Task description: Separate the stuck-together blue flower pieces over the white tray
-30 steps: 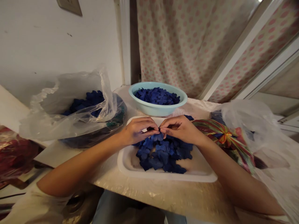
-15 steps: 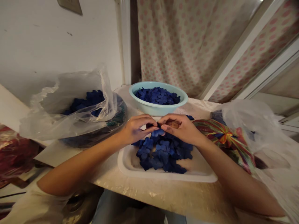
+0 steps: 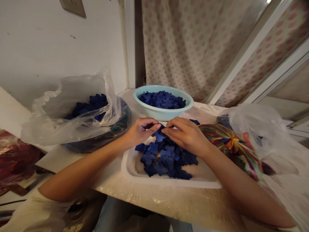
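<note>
Head view: a white tray (image 3: 169,182) is holding a heap of blue flower cutouts (image 3: 166,159). The left hand (image 3: 141,131) is curling its fingers at the top cutout (image 3: 158,134), though any pinch is hard to tell. The right hand (image 3: 184,135) is lying loosely open just beside it, and a pale blue bowl (image 3: 161,114) of more cutouts is sitting beyond.

**Your tray:** a white tray (image 3: 169,182) at 6 o'clock, piled with deep-blue flower-shaped pieces (image 3: 166,159).
**Your bowl:** a pale aqua bowl (image 3: 159,114) at 12 o'clock, holding more of that same deep blue.
**Backdrop:** a cream curtain (image 3: 183,48) dotted in pink at 1 o'clock; an off-white wall (image 3: 60,48) at 10 o'clock.
**Your right:** a striped wrapper (image 3: 229,148) in red, orange, green and blue at 3 o'clock.
**Your left:** dark red wrapping (image 3: 16,158) at 9 o'clock.
</note>
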{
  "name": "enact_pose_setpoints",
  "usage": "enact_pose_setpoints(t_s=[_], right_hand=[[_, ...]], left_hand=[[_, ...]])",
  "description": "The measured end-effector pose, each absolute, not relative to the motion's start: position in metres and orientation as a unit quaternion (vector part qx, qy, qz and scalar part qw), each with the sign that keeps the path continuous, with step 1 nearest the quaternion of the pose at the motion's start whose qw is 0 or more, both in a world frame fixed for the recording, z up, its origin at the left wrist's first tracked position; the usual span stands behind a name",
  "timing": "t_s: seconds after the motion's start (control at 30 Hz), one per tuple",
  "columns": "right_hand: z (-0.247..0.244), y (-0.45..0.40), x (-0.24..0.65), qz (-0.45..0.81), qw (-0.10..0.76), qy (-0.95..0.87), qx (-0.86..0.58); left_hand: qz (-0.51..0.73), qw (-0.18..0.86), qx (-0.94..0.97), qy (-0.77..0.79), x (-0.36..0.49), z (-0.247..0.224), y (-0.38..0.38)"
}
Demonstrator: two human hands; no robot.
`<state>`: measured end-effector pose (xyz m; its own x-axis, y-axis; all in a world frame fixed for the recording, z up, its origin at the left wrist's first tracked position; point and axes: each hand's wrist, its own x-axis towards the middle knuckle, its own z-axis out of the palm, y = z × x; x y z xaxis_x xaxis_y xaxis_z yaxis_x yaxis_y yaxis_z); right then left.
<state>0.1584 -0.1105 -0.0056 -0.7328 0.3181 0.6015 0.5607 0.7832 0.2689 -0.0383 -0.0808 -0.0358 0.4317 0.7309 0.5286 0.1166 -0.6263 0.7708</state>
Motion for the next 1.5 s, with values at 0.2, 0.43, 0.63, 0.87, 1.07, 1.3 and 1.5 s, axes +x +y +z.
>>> enact_pose_setpoints(t_s=[0.2,0.43,0.63,0.87,1.07,1.3,1.5], right_hand=[[-0.006,-0.11,0.157,-0.134,0.316,-0.901,-0.267],[-0.006,-0.11,0.156,-0.053,0.347,-0.892,-0.286],[-0.006,-0.111,0.155,-0.012,0.331,-0.896,-0.298],[-0.004,-0.109,0.155,0.177,0.381,-0.85,-0.319],[-0.01,-0.099,0.158,0.299,0.428,-0.779,-0.346],[-0.01,-0.097,0.157,0.159,0.445,-0.764,-0.439],[-0.007,-0.103,0.152,0.145,0.343,-0.837,-0.401]], left_hand=[[0.398,0.364,0.807,0.24,-0.043,-0.033,-0.082],[0.363,0.415,0.804,0.223,-0.04,-0.027,-0.088],[0.371,0.392,0.799,0.264,-0.038,-0.032,-0.084],[0.383,0.428,0.775,0.263,-0.037,-0.034,-0.081],[0.375,0.413,0.782,0.278,-0.037,-0.034,-0.082],[0.383,0.407,0.772,0.303,-0.035,-0.036,-0.08],[0.377,0.423,0.762,0.313,-0.034,-0.037,-0.078]])
